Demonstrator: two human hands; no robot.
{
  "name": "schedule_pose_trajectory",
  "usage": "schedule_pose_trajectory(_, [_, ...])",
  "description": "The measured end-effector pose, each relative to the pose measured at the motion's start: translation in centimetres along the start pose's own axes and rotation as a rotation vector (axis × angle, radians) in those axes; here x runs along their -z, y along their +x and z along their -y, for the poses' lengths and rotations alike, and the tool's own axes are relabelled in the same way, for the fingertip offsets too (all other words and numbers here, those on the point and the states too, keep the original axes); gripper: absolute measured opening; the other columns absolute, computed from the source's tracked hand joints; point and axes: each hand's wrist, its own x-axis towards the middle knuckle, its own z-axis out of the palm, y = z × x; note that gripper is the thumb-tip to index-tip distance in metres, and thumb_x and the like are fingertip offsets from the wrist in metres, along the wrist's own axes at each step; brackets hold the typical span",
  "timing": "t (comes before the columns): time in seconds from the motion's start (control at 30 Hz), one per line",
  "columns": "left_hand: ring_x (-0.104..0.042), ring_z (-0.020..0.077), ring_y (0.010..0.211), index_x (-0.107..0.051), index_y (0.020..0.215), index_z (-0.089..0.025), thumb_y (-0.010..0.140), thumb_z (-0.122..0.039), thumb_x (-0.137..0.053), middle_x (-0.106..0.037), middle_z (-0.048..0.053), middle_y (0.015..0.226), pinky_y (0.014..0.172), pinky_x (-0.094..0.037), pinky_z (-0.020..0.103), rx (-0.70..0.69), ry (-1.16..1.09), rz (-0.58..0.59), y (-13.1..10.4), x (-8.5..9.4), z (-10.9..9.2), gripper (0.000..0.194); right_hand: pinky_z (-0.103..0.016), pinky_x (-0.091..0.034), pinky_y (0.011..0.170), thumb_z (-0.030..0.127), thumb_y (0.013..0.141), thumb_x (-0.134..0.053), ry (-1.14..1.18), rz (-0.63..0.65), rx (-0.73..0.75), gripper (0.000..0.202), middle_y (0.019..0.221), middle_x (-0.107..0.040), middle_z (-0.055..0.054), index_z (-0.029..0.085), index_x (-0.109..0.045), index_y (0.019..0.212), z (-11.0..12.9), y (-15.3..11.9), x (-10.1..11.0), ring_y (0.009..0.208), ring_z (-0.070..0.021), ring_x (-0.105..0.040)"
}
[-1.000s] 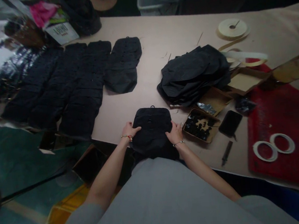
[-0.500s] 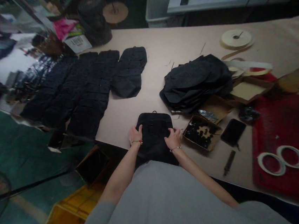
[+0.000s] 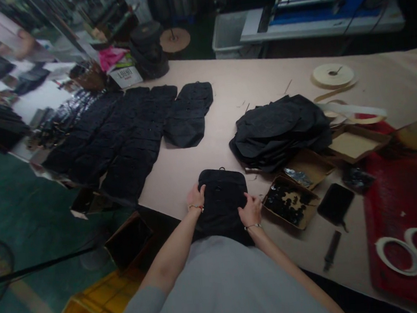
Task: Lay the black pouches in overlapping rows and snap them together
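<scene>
A black fabric piece [image 3: 222, 199] with rounded top corners and a small ring at its top lies at the table's front edge, close to my body. My left hand [image 3: 197, 198] grips its left edge, thumb on top. On the right edge my right hand [image 3: 249, 209] holds the same piece between thumb and fingers. Beyond it and to the right rests a pile of black fabric pieces [image 3: 281, 129]. Rows of similar black pieces [image 3: 134, 119] lie overlapping on the left. Just right of my right hand is a cardboard box [image 3: 290, 202] of small black parts.
The pale table [image 3: 259, 75] also bears a phone [image 3: 336, 204], a dark tool [image 3: 331, 251], a tape roll [image 3: 333, 74] and white rings [image 3: 398, 256] on a red mat [image 3: 401, 207]. A yellow crate [image 3: 83, 311] stands below left. A person [image 3: 8, 33] is at the far left.
The view has tilted, so the table and its contents appear lower in the picture. Both hands still hold the black piece at its sides.
</scene>
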Motion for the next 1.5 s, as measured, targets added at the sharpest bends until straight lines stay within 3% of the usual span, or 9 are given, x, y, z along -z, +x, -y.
schedule_pose_trajectory(0.13, [-0.066, 0.0233, 0.096, -0.056, 0.124, -0.022, 0.094, -0.053, -0.036, -0.070, 0.011, 0.107, 0.080, -0.046, 0.030, -0.093, 0.018, 0.031, 1.3, 0.1, -0.7, 0.048, -0.043, -0.037, 0.099, 0.013, 0.066, -0.062, 0.043, -0.085, -0.067, 0.072, 0.120, -0.047, -0.019, 0.013, -0.045, 0.135, 0.7, -0.4, -0.6, 0.114, -0.0342, -0.048])
schedule_pose_trajectory(0.27, [-0.066, 0.0234, 0.092, -0.057, 0.122, -0.022, 0.094, -0.054, -0.035, -0.070, 0.011, 0.103, 0.077, -0.045, 0.030, -0.211, 0.082, 0.084, 3.6, 0.4, -2.0, 0.048, -0.036, -0.043, 0.092, 0.012, 0.066, -0.058, 0.146, -0.108, -0.246, 0.069, 0.113, -0.055, -0.016, 0.010, -0.043, 0.134, 1.2, -0.8, -1.7, 0.103, -0.0282, -0.055])
schedule_pose_trajectory(0.5, [-0.066, 0.0234, 0.087, -0.058, 0.117, -0.024, 0.094, -0.056, -0.031, -0.070, 0.012, 0.095, 0.072, -0.045, 0.029, -0.449, 0.149, 0.252, 8.6, 1.3, -3.7, 0.048, -0.040, -0.043, 0.088, 0.022, 0.059, -0.069, -0.028, -0.277, -0.477, 0.044, 0.107, -0.057, -0.018, 0.012, -0.063, 0.101, 3.5, -0.6, -3.1, 0.102, -0.0323, -0.053])
schedule_pose_trajectory(0.73, [-0.066, 0.0224, 0.082, -0.061, 0.112, -0.024, 0.095, -0.051, -0.032, -0.070, 0.010, 0.092, 0.071, -0.046, 0.031, -0.662, 0.096, 0.354, 14.3, 3.7, -3.3, 0.043, -0.033, -0.046, 0.064, 0.024, 0.059, -0.065, 0.222, -0.257, -0.642, 0.029, 0.078, -0.064, -0.009, 0.015, -0.061, 0.086, 7.5, 0.8, -6.8, 0.068, -0.0223, -0.057])
schedule_pose_trajectory(0.97, [-0.063, 0.0219, 0.095, -0.065, 0.105, -0.020, 0.096, -0.044, -0.035, -0.069, 0.010, 0.099, 0.084, -0.049, 0.031, -0.923, -0.067, 0.331, 22.7, 7.4, -1.2, 0.039, -0.039, -0.045, 0.075, 0.034, 0.074, -0.050, 0.135, -0.600, -0.378, 0.028, 0.089, -0.064, -0.016, 0.014, -0.059, 0.091, 14.9, 5.6, -12.1, 0.084, -0.0282, -0.058])
schedule_pose_trajectory(1.13, [-0.062, 0.0200, 0.105, -0.062, 0.111, -0.021, 0.096, -0.042, -0.037, -0.067, 0.008, 0.113, 0.091, -0.045, 0.028, -0.648, -0.150, 0.115, 30.7, 11.3, -0.5, 0.036, -0.040, -0.045, 0.085, 0.029, 0.084, -0.041, 0.144, -0.587, -0.164, 0.027, 0.095, -0.062, -0.015, 0.014, -0.058, 0.099, 22.4, 14.3, -11.9, 0.092, -0.0265, -0.057])
schedule_pose_trajectory(1.27, [-0.066, 0.0259, 0.097, -0.058, 0.119, -0.019, 0.095, -0.049, -0.034, -0.070, 0.014, 0.105, 0.082, -0.046, 0.032, -0.266, -0.111, 0.003, 37.1, 13.6, -0.5, 0.045, -0.038, -0.046, 0.088, 0.021, 0.082, -0.045, 0.209, -0.369, -0.093, 0.032, 0.100, -0.064, -0.013, 0.016, -0.058, 0.110, 26.8, 22.6, -12.0, 0.094, -0.0242, -0.060])
schedule_pose_trajectory(1.37, [-0.067, 0.0295, 0.091, -0.060, 0.117, -0.019, 0.093, -0.050, -0.039, -0.071, 0.017, 0.097, 0.075, -0.046, 0.034, -0.145, -0.049, 0.080, 40.4, 14.0, -0.3, 0.044, -0.034, -0.049, 0.084, 0.019, 0.077, -0.053, 0.231, -0.174, -0.171, 0.043, 0.103, -0.066, -0.012, 0.017, -0.055, 0.120, 28.1, 26.8, -12.9, 0.089, -0.0217, -0.063])
schedule_pose_trajectory(1.5, [-0.067, 0.0302, 0.091, -0.061, 0.114, -0.019, 0.093, -0.049, -0.038, -0.071, 0.017, 0.095, 0.075, -0.046, 0.035, -0.144, -0.046, 0.061, 41.5, 13.5, 0.3, 0.043, -0.032, -0.049, 0.085, 0.017, 0.074, -0.058, 0.184, -0.112, -0.207, 0.052, 0.109, -0.067, -0.012, 0.017, -0.052, 0.126, 28.1, 28.6, -13.5, 0.093, -0.0218, -0.064])
